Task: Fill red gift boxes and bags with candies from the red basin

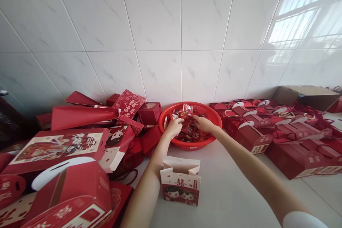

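A round red plastic basket (pixel 217 114) holds many small candies (pixel 191 135) in shiny, mostly red wrappers. Both my hands reach inside it. My left hand (pixel 175 127) has its fingers bent together at a red wrapped candy (pixel 186 114) on top of the heap. From the other side comes my right hand (pixel 203 124), fingers closed and tips down among the wrappers; what they grip is hidden. Closer to me, beside my left forearm, stands a small red and cream paper gift box (pixel 181 188), upright with its top flaps open and two cartoon figures on its front.
Red gift boxes (pixel 72 185) and bags lie heaped on the left. Rows of closed red handled boxes (pixel 296 156) stand on the right, with a brown cardboard box (pixel 312 94) behind them. A white tiled wall (pixel 160 25) rises directly behind the basket.
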Motion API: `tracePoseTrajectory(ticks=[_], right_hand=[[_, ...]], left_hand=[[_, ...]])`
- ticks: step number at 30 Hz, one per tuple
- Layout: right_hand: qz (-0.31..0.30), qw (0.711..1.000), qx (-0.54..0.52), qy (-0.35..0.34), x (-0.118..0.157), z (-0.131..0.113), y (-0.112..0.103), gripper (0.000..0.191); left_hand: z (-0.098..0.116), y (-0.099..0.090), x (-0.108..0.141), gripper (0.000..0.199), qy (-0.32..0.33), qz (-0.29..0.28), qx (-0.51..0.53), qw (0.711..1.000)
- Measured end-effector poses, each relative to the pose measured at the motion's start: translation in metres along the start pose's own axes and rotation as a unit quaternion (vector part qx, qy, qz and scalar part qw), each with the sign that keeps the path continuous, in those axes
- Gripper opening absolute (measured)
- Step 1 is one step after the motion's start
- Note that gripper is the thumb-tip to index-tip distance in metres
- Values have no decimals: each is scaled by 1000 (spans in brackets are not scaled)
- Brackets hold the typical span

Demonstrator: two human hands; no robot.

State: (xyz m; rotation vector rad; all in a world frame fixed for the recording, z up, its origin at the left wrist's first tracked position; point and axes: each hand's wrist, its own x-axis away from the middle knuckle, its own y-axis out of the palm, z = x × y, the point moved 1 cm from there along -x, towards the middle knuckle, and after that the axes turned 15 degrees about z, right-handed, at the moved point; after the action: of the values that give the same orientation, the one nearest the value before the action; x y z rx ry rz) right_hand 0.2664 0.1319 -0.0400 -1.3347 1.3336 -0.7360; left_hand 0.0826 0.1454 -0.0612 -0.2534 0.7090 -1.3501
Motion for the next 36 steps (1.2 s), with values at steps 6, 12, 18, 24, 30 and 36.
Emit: tracePoseTrajectory(ticks=[6,12,18,24,30,36], right_hand=[[44,999,-9,22,-1,0,-3,47],[73,996,-12,47,-3,3,-5,35],[5,995,-61,-76,-1,-4,-4,27],[-44,981,-91,-166,0,-12,-2,33],[-129,954,-39,-268,3,-54,7,44],[-168,949,57,-260,-9,-78,12,48]], left_hand=[[4,-2,0,51,-49,13,147,988],[2,-3,-1,44,-84,61,230,968],[2,-4,0,30,-99,109,283,948],[3,-11,1,18,-109,159,332,923],[7,-14,3,13,-112,181,353,911],[8,-15,6,12,-106,191,355,909]])
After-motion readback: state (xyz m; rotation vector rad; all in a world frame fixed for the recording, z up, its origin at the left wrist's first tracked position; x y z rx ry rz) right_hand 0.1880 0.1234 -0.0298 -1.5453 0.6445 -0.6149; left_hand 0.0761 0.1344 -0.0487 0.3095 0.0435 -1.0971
